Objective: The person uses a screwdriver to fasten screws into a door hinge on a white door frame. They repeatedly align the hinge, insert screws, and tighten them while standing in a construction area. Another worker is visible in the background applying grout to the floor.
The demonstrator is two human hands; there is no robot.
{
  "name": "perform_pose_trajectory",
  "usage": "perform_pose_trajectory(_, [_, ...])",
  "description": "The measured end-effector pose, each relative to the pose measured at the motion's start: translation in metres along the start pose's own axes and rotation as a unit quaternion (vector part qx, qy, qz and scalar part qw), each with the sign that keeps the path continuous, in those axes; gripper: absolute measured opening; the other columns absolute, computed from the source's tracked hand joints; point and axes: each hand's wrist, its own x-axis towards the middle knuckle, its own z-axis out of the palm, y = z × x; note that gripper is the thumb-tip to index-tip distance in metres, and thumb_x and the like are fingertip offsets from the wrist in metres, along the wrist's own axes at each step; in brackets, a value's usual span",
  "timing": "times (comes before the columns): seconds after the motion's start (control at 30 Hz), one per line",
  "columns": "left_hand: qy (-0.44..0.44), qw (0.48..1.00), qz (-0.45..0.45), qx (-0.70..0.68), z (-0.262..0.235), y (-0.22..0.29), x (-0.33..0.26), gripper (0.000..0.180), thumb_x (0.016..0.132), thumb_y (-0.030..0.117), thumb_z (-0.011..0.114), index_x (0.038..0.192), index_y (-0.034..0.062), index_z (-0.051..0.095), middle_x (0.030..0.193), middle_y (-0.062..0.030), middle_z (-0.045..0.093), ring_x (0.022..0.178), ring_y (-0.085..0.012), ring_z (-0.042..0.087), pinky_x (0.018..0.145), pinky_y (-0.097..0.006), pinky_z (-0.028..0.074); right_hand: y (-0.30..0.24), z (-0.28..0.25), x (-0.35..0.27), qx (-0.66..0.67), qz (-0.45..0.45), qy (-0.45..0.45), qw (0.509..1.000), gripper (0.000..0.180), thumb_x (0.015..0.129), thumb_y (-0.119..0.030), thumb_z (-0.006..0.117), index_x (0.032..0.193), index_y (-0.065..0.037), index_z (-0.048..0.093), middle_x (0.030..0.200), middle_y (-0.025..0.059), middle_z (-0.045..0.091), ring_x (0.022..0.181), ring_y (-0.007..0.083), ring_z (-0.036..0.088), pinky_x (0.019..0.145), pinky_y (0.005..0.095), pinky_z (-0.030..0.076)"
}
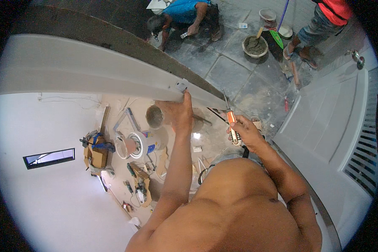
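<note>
My left hand (182, 114) is at the edge of a white door frame (113, 71), with its thumb raised against a small metal strike plate (181, 85). Its other fingers are partly hidden below the frame. In my right hand (248, 133) is a screwdriver (231, 117) with an orange and whitish handle, its fingers closed round the grip. The thin shaft points up and away, close to the frame's right end and apart from the strike plate.
At right stands a white panelled door (323, 113) with a round knob (358, 59). Beyond the frame, one person in blue (185, 12) crouches and another in red (336, 12) stands near a mortar basin (255, 47). Buckets (140, 145), boxes (97, 155) and power tools (140, 191) lie below left.
</note>
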Motion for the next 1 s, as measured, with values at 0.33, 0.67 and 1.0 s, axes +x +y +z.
perform_pose_trajectory(0.33, [-0.005,0.998,0.055,-0.025,0.002,-0.013,0.001,0.081,0.074,0.031,0.075,0.129,-0.0098,0.033,0.119,-0.0263,0.041,0.116,-0.0427,0.042,0.100,-0.052,0.034,-0.031,0.034,0.006,-0.311,-0.270,0.017,0.911,0.037,0.093,-0.016,0.055,0.127,-0.002,0.053,0.120,0.0212,0.060,0.111,0.0369,0.059,0.095,0.0414,0.045])
perform_pose_trajectory(0.67, [0.006,0.986,0.068,-0.151,0.014,-0.023,0.001,0.081,0.074,0.028,0.075,0.130,-0.0112,0.032,0.123,-0.0274,0.038,0.119,-0.0411,0.039,0.105,-0.049,0.030,-0.028,0.042,0.018,-0.293,-0.317,0.029,0.901,0.038,0.092,-0.012,0.056,0.127,0.001,0.053,0.122,0.0220,0.060,0.113,0.0381,0.058,0.097,0.0425,0.045])
perform_pose_trajectory(1.0, [-0.018,0.991,0.037,-0.126,0.011,-0.016,0.002,0.086,0.075,0.022,0.074,0.135,-0.0110,0.022,0.126,-0.0266,0.038,0.120,-0.0410,0.044,0.102,-0.050,0.038,-0.025,0.043,0.017,-0.262,-0.292,0.033,0.919,0.039,0.091,-0.013,0.057,0.127,0.001,0.053,0.122,0.0228,0.059,0.112,0.0391,0.058,0.096,0.0431,0.046])
